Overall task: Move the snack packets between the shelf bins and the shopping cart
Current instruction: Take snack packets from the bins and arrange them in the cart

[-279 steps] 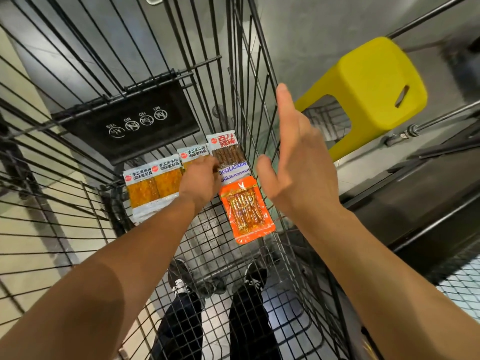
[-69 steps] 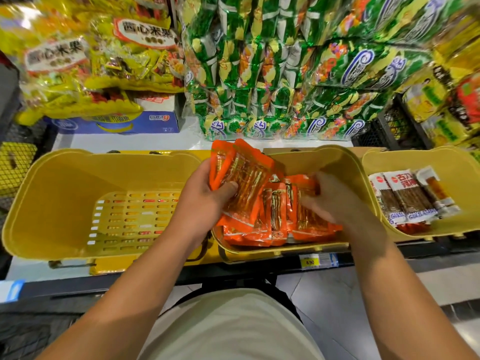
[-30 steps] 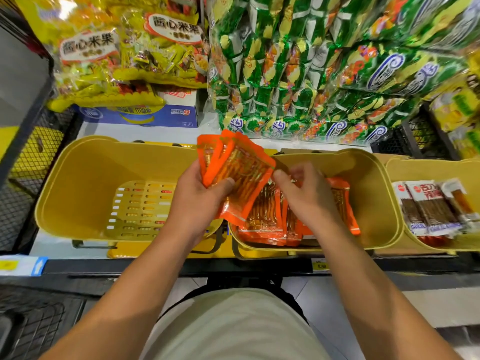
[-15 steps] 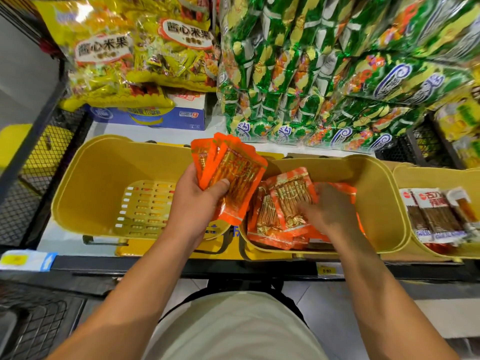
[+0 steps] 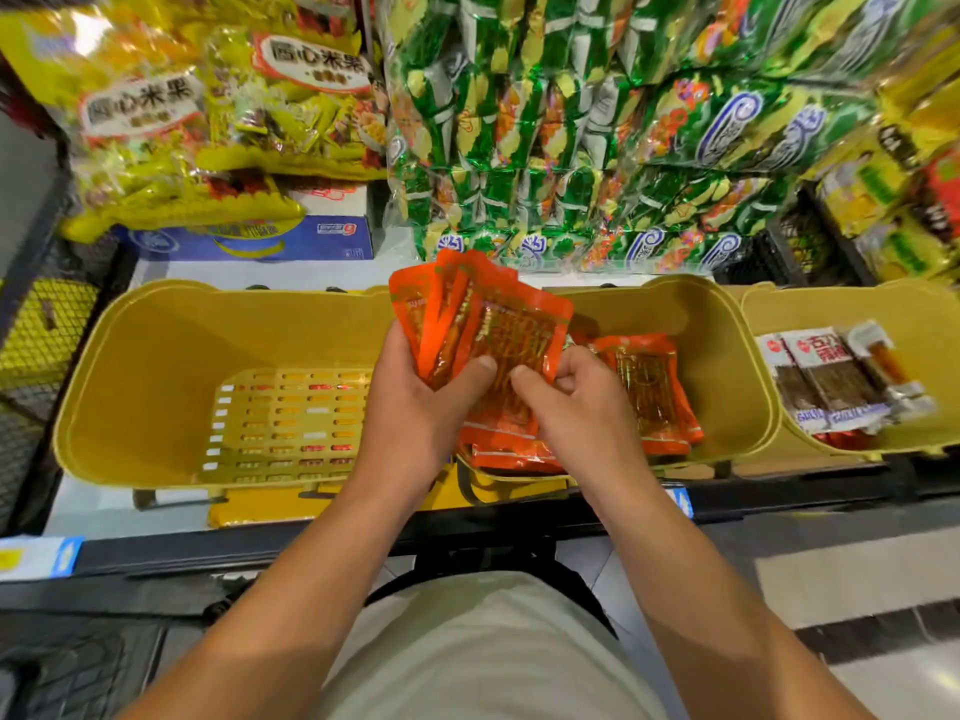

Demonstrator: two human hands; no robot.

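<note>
My left hand (image 5: 415, 407) grips a fanned stack of orange snack packets (image 5: 483, 314) above the middle yellow bin (image 5: 727, 345). My right hand (image 5: 576, 402) pinches the front packet of that stack at its lower right edge. More orange packets (image 5: 649, 387) lie in the middle bin under and right of my hands. The left yellow bin (image 5: 156, 366) holds nothing that I can see. White and brown packets (image 5: 831, 381) lie in the right yellow bin (image 5: 914, 314). The shopping cart is out of view.
Large yellow snack bags (image 5: 208, 122) and green snack bags (image 5: 597, 137) are stacked on the shelf behind the bins. A blue box (image 5: 249, 241) sits under the yellow bags. A black shelf edge (image 5: 779, 501) with price tags runs below the bins.
My right hand has lifted a packet out of the middle bin and brought it left onto the stack in my left hand. The stack sits a little higher and farther right.
</note>
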